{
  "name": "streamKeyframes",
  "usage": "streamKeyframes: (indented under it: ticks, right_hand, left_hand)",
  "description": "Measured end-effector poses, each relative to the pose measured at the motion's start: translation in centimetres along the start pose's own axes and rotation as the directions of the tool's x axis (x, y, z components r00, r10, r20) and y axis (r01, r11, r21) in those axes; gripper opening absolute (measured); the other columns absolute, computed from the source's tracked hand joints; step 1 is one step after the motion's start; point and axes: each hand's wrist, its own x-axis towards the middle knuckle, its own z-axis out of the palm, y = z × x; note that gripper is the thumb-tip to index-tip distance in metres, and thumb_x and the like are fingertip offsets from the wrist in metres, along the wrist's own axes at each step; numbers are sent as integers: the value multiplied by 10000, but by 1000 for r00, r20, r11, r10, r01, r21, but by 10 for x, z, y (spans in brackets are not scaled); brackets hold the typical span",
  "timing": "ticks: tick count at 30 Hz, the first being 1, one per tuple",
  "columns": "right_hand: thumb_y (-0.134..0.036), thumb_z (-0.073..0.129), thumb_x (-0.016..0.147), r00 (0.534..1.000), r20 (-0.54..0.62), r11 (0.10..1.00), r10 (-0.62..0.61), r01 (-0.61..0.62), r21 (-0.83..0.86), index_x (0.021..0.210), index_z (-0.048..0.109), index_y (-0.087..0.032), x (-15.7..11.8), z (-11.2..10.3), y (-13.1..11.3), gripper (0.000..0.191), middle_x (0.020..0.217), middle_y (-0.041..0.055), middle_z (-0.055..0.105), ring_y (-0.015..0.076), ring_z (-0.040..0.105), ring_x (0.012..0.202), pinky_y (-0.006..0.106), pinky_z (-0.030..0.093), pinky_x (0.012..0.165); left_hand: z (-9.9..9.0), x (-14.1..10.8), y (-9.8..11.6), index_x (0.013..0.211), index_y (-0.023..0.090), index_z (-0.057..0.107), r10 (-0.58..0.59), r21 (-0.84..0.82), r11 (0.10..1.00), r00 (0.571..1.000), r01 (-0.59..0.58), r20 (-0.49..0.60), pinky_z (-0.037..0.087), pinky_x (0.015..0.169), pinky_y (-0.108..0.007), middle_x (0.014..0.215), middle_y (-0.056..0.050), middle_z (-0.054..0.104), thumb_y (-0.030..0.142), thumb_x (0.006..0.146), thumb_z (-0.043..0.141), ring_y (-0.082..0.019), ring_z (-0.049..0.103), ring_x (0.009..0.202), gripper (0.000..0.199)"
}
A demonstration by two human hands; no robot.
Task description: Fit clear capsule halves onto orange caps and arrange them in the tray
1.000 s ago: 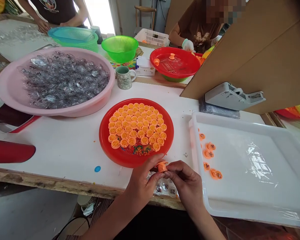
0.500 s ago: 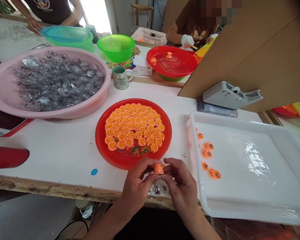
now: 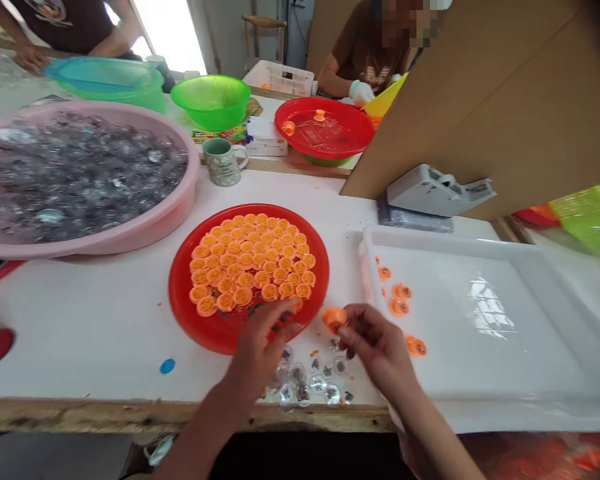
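My right hand (image 3: 380, 343) pinches a small orange toy cup and saucer (image 3: 334, 317) between thumb and fingertips, to the right of the round red tray (image 3: 181, 320). Fingers apart, my left hand (image 3: 260, 350) hovers over the tray's near edge. Its fingertips are close to the nearest of the orange toy cups (image 3: 242, 296) that fill most of the tray; whether they touch one I cannot tell. Between my hands, small clear round pieces with dark prints (image 3: 318, 383) lie loose on the white table (image 3: 90, 333).
At right stands a white tray (image 3: 460, 407) with several orange cups along its left side. A large pink basin (image 3: 145, 243) of clear pieces occupies the left. Behind are a mug (image 3: 223, 163), a tape dispenser (image 3: 437, 191), a cardboard panel (image 3: 480, 107) and two co-workers.
My hands have parted. The orange cup and saucer went from both hands into my right hand alone, while my left hand moved left to the red tray's edge. The whole view has shifted somewhat.
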Motion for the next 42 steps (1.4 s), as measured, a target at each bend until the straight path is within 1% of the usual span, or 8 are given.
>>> streamKeyframes:
  ticks: [4, 7, 10, 21, 26, 32, 37, 42]
  right_hand:
    - [-487, 752, 685, 896, -440, 984, -53, -29, -177, 862, 644, -161, 67, -100, -11, 386, 617, 17, 625, 131, 538, 509, 251, 413, 460]
    - [-413, 819, 616, 853, -522, 972, -17, -109, -209, 780, 638, -137, 118, -152, -4, 369, 583, 26, 620, 113, 508, 466, 238, 375, 425]
    - [-315, 851, 583, 873, -486, 961, 44, -171, -220, 679, 624, -124, 156, -163, 15, 312, 528, 19, 604, 102, 500, 437, 227, 361, 407]
    - [-314, 748, 668, 930, -364, 916, -38, -113, -384, 669, 693, -128, 180, -106, 21, 194, 593, 49, 656, 160, 579, 529, 273, 438, 502]
    - [-298, 667, 747, 905, -354, 850, -238, 17, -527, 813, 707, -179, 107, -85, -18, 142, 810, 47, 699, 197, 613, 748, 317, 468, 694]
    - [1, 405, 782, 922, 219, 628, -318, 378, -680, 971, 692, -180, -8, -5, 11, 388, 873, 64, 683, 189, 641, 774, 295, 510, 680]
    - [95, 414, 685, 968, 94, 459, -232, 194, -867, 1081, 645, -125, -25, 32, 59, 509, 1056, 145, 623, 277, 562, 1028, 372, 503, 837]
    - [36, 451, 773, 980, 105, 481, -169, 175, -859, 928, 632, -150, -20, 30, 68, 302, 930, 131, 607, 285, 564, 956, 401, 486, 819]
  left_hand:
    - [-13, 38, -27, 1034, 230, 658, 150, 514, 856, 981, -65, -127, 448, 896, -471, 978, -86, 590, 217, 833, 551, -304, 533, 1010, 228]
    - [-15, 53, -37, 1002, 251, 656, 158, 602, 794, 985, -85, -68, 476, 808, -436, 952, -72, 561, 151, 768, 571, -299, 523, 967, 269]
    - [-15, 57, -39, 933, 245, 651, 151, 618, 781, 987, -88, -50, 479, 765, -418, 926, -64, 546, 146, 739, 580, -289, 523, 936, 229]
    - [-14, 48, -31, 849, 257, 644, 129, 578, 814, 988, -57, -85, 498, 783, -452, 918, -68, 569, 133, 743, 564, -288, 529, 957, 181]
    - [-29, 26, -5, 903, 245, 663, -5, 529, 848, 998, 33, -55, 507, 815, -424, 1018, -58, 630, 218, 799, 565, -280, 576, 995, 145]
    - [-35, 10, 4, 955, 259, 639, -240, 277, 933, 971, 231, -2, 530, 763, -312, 998, 1, 701, 248, 798, 590, -213, 652, 912, 165]
    - [-32, 4, -5, 924, 232, 638, -225, 212, 952, 974, 223, -12, 541, 760, -301, 960, -19, 701, 208, 749, 639, -207, 659, 908, 176]
    - [-30, 1, -17, 866, 213, 620, -60, 221, 973, 996, 74, -72, 528, 837, -328, 1085, -54, 663, 144, 721, 623, -217, 630, 1011, 161]
